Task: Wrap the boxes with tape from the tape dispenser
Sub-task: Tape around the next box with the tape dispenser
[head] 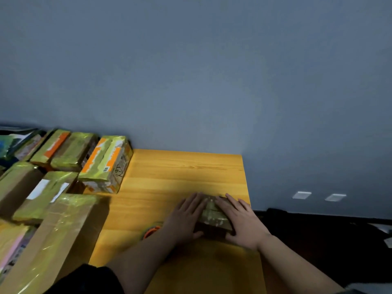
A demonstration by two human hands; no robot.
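A small brown box (214,217) with shiny tape across its top lies near the right edge of the wooden table (186,170). My left hand (184,217) lies flat on its left side, fingers straight. On the box's right side my right hand (241,221) presses with straight fingers, the thumb at the near face. An orange tape dispenser (151,230) peeks out just left of my left forearm, mostly hidden by it.
Several taped cardboard boxes (63,221) crowd the left side of the table, one with orange labels (106,164) at the back. A grey wall stands behind. The table's right edge drops to a dark floor (318,240).
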